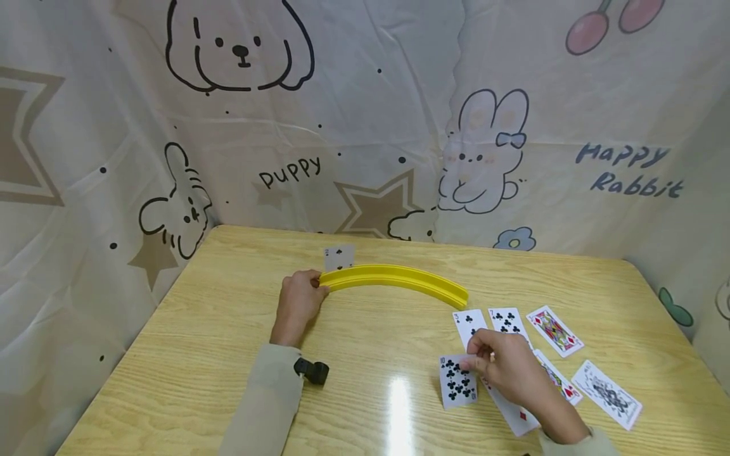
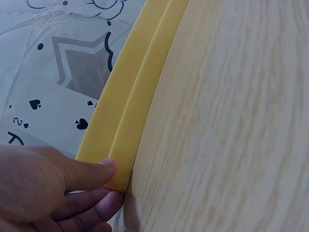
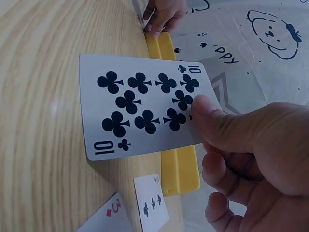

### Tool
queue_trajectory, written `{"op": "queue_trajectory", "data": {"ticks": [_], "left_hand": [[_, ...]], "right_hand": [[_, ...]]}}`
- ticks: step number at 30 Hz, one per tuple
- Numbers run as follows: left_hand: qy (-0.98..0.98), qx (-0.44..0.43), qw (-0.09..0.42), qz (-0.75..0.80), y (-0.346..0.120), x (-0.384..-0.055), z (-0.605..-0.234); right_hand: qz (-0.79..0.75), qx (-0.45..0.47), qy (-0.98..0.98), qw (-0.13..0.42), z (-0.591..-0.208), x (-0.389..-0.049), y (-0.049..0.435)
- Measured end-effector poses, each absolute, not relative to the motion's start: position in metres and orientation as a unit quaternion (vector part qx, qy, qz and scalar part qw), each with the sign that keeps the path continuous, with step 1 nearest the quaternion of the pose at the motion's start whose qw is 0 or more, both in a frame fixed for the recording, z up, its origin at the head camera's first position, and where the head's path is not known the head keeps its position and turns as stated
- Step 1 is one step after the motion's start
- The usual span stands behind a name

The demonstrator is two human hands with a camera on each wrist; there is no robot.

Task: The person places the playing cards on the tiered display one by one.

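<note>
While the left hand (image 1: 299, 303) grips the yellow rack (image 1: 393, 277) mid-frame, the right hand (image 1: 507, 367) pinches the ten of clubs (image 1: 456, 391), lower right; a two of spades (image 1: 339, 255) stands at the rack's left end. Loose cards (image 1: 555, 330) lie on the worktop (image 1: 199, 373), lower right.

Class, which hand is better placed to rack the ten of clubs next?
Probably the right hand: it pinches the ten of clubs, while the left hand grips the yellow rack.

Curtained nook, cartoon-print fabric (image 1: 365, 114), wood-grain table (image 1: 222, 297)
</note>
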State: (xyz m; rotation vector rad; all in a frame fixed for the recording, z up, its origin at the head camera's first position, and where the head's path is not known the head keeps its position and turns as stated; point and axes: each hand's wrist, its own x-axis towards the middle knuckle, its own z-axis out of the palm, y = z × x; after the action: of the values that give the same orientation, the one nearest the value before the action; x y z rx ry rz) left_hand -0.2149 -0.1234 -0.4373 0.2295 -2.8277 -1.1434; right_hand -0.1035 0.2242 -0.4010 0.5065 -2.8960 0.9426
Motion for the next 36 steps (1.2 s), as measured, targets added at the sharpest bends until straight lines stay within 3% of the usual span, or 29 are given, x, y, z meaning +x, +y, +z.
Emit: {"op": "queue_trajectory", "data": {"ticks": [17, 36], "left_hand": [[-0.925, 0.078, 0.035, -0.37, -0.123, -0.215, -0.44], [-0.929, 0.077, 0.039, -0.36, -0.123, -0.214, -0.437]], "right_hand": [[0.321, 0.162, -0.928, 0.099, -0.39, -0.12, 0.219], [0.333, 0.133, -0.928, 0.101, -0.383, -0.141, 0.205]]}}
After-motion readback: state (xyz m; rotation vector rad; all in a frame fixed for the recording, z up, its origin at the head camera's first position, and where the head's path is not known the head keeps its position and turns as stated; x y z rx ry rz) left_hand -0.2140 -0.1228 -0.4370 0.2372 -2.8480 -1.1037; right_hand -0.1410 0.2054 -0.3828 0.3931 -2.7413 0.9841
